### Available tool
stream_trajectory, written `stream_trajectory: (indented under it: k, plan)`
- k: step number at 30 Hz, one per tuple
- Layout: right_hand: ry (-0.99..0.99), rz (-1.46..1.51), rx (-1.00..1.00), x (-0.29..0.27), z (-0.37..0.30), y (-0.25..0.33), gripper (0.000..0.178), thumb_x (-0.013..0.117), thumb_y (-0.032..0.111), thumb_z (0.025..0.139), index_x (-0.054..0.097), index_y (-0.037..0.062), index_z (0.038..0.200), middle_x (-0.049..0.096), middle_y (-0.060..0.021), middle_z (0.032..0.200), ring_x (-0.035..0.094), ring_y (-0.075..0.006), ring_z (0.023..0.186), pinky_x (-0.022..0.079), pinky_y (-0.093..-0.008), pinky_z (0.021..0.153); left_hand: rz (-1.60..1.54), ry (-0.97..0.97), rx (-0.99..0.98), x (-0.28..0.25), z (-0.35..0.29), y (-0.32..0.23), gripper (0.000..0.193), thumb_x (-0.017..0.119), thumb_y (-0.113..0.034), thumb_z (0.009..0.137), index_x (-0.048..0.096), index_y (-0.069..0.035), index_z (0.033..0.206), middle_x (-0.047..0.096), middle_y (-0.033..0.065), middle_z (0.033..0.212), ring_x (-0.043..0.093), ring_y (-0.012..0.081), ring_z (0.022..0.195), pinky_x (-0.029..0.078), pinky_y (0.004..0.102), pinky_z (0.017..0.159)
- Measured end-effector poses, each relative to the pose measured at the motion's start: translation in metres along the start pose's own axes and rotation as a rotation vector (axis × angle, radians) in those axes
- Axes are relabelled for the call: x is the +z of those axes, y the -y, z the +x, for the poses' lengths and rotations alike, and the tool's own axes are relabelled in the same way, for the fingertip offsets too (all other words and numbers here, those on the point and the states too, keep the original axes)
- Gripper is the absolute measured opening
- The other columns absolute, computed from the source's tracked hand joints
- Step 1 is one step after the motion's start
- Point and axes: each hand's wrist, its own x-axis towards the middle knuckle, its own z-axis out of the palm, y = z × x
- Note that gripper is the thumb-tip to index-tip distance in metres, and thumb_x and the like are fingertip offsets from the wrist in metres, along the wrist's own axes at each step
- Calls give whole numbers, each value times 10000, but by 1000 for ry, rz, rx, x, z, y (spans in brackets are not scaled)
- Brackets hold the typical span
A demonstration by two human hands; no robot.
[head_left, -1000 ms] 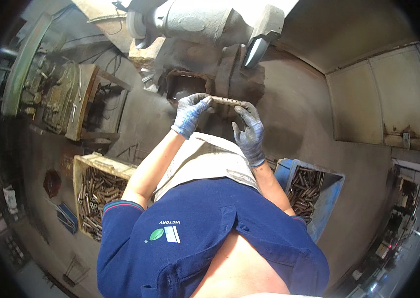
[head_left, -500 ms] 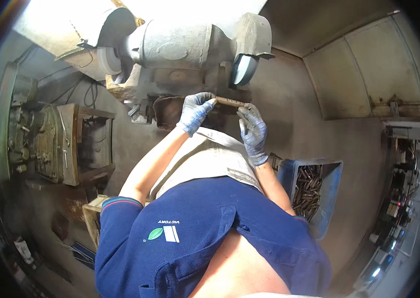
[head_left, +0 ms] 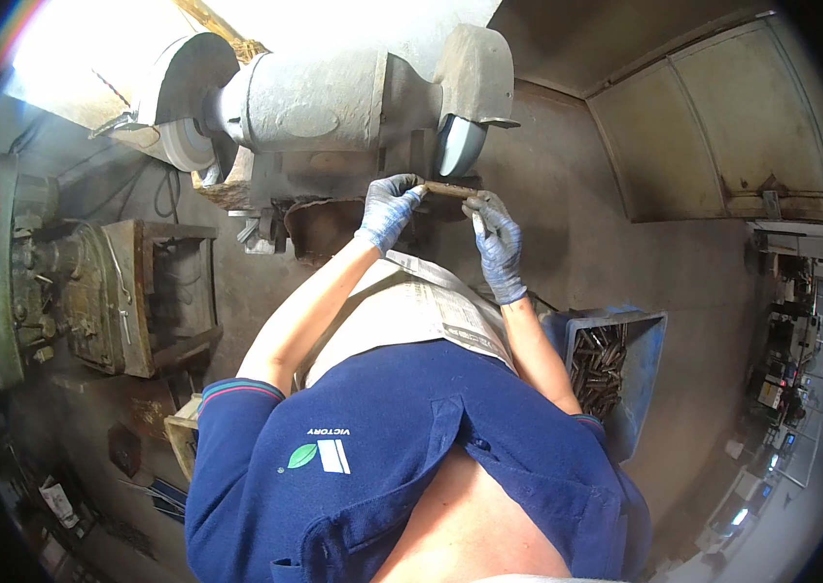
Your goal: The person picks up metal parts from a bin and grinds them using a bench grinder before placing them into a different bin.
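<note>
A short brownish metal bar (head_left: 450,189) is stretched level between my two gloved hands, just below the right grinding wheel (head_left: 461,146) of a grey bench grinder (head_left: 319,97). My left hand (head_left: 391,208) pinches its left end between thumb and fingers. At its right end, my right hand (head_left: 497,245) grips with the fingertips. The bar stands a little apart from the wheel, as far as I can tell. Both gloves are grey-blue and worn. Newsprint-like sheeting (head_left: 431,301) covers my lap.
To the right, a blue crate (head_left: 647,374) holds many similar metal pieces (head_left: 598,367). The grinder's left wheel (head_left: 186,146) is pale. An old machine on a stand (head_left: 95,296) occupies the left side. Large metal panels (head_left: 722,126) stand at the upper right.
My view has shifted slightly, so the grinder sits further left. The bar has turned in my fingers: the row of holes seen earlier no longer shows clearly. It is nearer the right wheel.
</note>
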Motion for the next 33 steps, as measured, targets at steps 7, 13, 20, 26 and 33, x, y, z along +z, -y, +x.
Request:
stream_trajectory:
  k: [7, 13, 20, 26, 33]
  plan:
    - [4, 263, 139, -14, 16, -27, 136, 564, -1, 848, 651, -10, 953, 624, -86, 972, 591, -142, 906, 473, -265, 822, -101, -29, -59, 20, 24, 23, 92, 590, -46, 852, 635, 28, 882, 627, 31, 785, 571, 93, 668, 503, 236, 628]
    - [-8, 245, 176, -19, 20, -36, 132, 586, 28, 845, 657, 6, 954, 647, -77, 922, 606, -145, 853, 478, -266, 787, -124, -72, -63, 26, 32, 33, 95, 598, -49, 848, 643, 30, 876, 634, 36, 760, 579, 98, 659, 490, 231, 603]
    - [-20, 123, 155, 9, 21, -50, 94, 634, 52, 816, 677, 17, 892, 674, -91, 876, 616, -146, 813, 473, -271, 746, -80, -168, -100, 5, 33, 28, 103, 595, -40, 840, 645, 46, 869, 644, 63, 744, 597, 111, 626, 488, 236, 562]
    - [75, 156, 164, 22, 23, -55, 130, 606, 58, 839, 654, -6, 942, 661, -103, 928, 616, -153, 861, 479, -276, 792, -27, -178, -69, -20, 40, 41, 92, 600, -37, 837, 655, 36, 847, 645, 42, 741, 543, 82, 607, 448, 217, 579]
    - [46, 255, 317, -11, 24, -63, 173, 554, 95, 890, 627, -46, 958, 639, -134, 969, 621, -211, 897, 486, -331, 871, 3, -143, -132, 16, 46, 38, 112, 633, -78, 828, 645, 28, 795, 636, 62, 700, 563, 116, 558, 455, 249, 496]
